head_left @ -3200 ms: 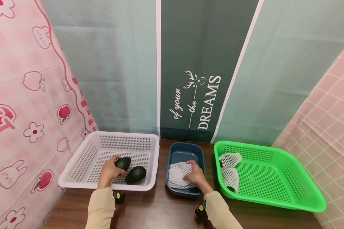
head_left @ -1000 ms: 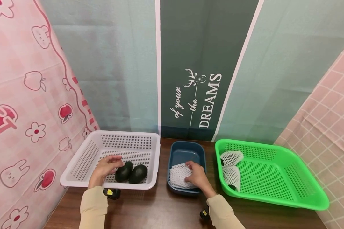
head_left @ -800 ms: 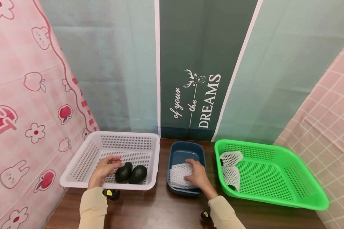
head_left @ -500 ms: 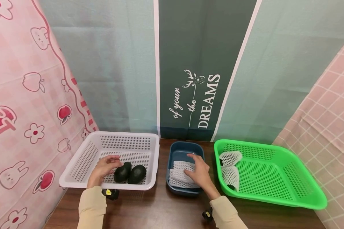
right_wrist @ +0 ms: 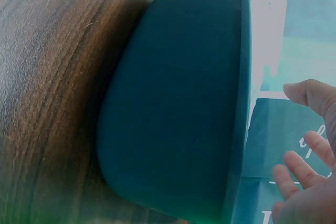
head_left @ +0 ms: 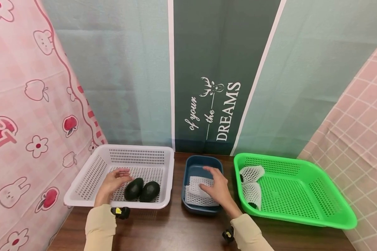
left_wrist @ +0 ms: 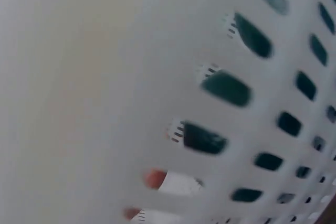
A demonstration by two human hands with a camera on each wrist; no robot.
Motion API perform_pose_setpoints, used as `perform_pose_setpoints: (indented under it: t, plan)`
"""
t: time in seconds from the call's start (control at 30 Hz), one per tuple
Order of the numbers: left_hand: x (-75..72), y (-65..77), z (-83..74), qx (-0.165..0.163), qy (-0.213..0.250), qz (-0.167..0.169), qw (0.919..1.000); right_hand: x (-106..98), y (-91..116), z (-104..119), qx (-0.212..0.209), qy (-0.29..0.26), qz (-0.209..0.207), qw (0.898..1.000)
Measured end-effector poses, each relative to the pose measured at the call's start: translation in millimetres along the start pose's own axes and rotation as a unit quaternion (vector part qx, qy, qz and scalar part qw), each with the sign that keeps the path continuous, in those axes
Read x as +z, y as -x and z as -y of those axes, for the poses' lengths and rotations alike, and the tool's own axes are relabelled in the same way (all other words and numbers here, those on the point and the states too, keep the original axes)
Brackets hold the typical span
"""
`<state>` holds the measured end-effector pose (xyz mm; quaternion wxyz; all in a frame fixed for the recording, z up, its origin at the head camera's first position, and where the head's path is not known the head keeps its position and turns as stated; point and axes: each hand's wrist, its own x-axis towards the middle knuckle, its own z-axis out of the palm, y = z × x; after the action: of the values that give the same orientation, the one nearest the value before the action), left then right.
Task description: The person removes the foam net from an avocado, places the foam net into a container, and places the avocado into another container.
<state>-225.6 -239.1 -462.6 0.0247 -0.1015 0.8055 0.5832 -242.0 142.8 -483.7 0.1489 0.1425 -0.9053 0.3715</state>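
Two dark green avocados (head_left: 133, 189) lie side by side in the white basket (head_left: 168, 181). My left hand (head_left: 111, 184) hovers just left of them, fingers loosely bent and nothing held; the left wrist view is filled by the basket's slotted wall (left_wrist: 131, 77), with dark green showing through the slots. White foam net sleeves (head_left: 198, 193) lie in the front part of the blue bin (head_left: 188, 164). Over them is my right hand (head_left: 218, 186), thumb and fingers spread apart. In the right wrist view this hand (right_wrist: 310, 171) holds nothing, beyond the bin's rim (right_wrist: 242, 87).
At the right stands a green basket (head_left: 326, 223) with two dark fruits in white foam nets (head_left: 252, 193) along its left side. All the containers stand on a brown wooden table (head_left: 169, 230). Hanging cloths (head_left: 138, 87) close off the back and both sides.
The avocado my left hand held now lies beside the other one, and that hand has drawn back left. My right hand has spread its fingers, and the foam nets under it have shifted.
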Motion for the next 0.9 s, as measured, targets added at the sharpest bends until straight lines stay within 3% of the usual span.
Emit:
perform_pose_setpoints:
  t: [0.27, 0.5, 0.63, 0.83, 0.9]
  plan:
    - [-0.5, -2.2, -6.6, 0.028, 0.026, -0.041, 0.9984, -11, -2, 4, -0.006, -0.023, -0.025, 0.999]
    - [-0.7, -41.7, 28.3, 0.062, 0.045, -0.089, 0.9931, -27, -6, 2, -0.020, -0.044, -0.033, 0.998]
    - [4.9, -47.9, 28.9, 0.084, 0.062, -0.103, 0.9892, -35, -6, -1, -0.016, -0.045, -0.036, 0.998]
    - [22.0, -71.2, 55.5, 0.115, 0.043, -0.167, 0.9782, -46, -3, -10, -0.015, -0.046, -0.036, 0.998]
    - [28.3, -76.0, 59.2, 0.139, 0.040, -0.168, 0.9751, -51, -2, -12, -0.015, -0.051, -0.038, 0.998]
